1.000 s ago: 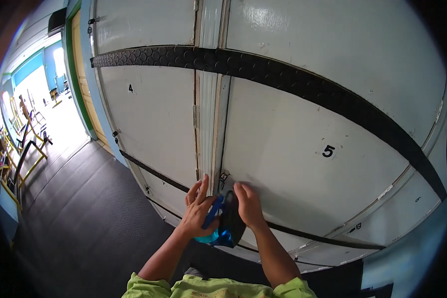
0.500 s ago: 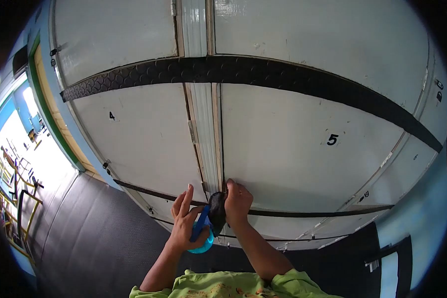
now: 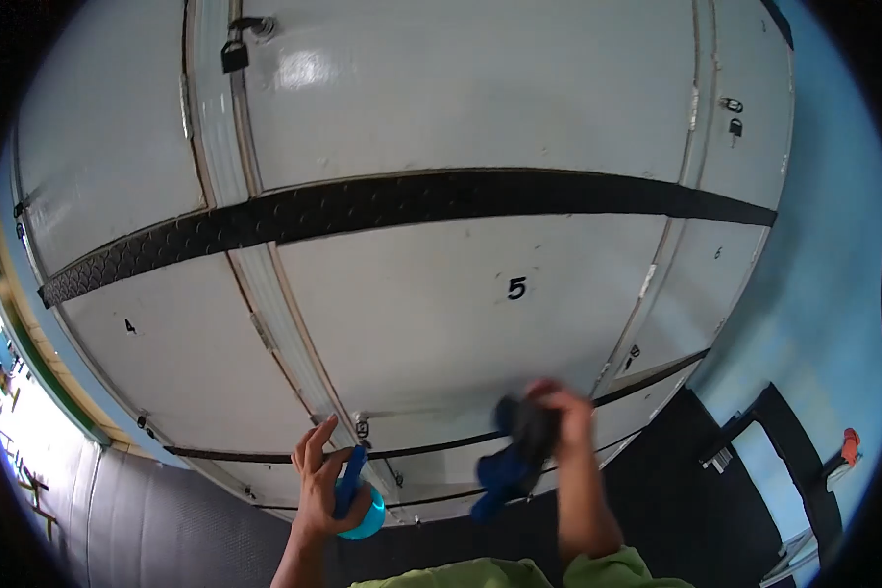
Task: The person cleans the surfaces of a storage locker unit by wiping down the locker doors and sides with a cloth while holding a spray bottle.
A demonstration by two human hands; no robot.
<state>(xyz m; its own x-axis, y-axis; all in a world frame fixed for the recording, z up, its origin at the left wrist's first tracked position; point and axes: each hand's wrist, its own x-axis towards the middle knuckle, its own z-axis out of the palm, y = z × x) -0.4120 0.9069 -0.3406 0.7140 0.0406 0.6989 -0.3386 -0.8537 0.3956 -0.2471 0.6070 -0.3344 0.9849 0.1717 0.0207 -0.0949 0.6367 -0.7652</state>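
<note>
My left hand (image 3: pixel 321 485) grips a spray bottle (image 3: pixel 363 519) with a blue head and a round, see-through turquoise body, its fingertips pointing up near the lower left corner of locker door 5 (image 3: pixel 441 323). My right hand (image 3: pixel 566 416) is closed on a dark blue and black cloth (image 3: pixel 529 441), smeared by motion and hanging loose in front of the lower part of that door. Whether the cloth touches the door I cannot tell. A small padlock latch (image 3: pixel 363 427) sits on the door just right of my left fingertips.
A black textured strip (image 3: pixel 412 201) runs across the white lockers. Another padlock (image 3: pixel 234 56) hangs at the upper left. To the right are a blue wall (image 3: pixel 804 294) and a black-framed object (image 3: pixel 789 441); dark flooring (image 3: pixel 186 510) and a bright doorway lie left.
My view has shifted right along the lockers. My right hand has swung away from the door seam with the cloth, apart from my left hand, which still grips the spray bottle.
</note>
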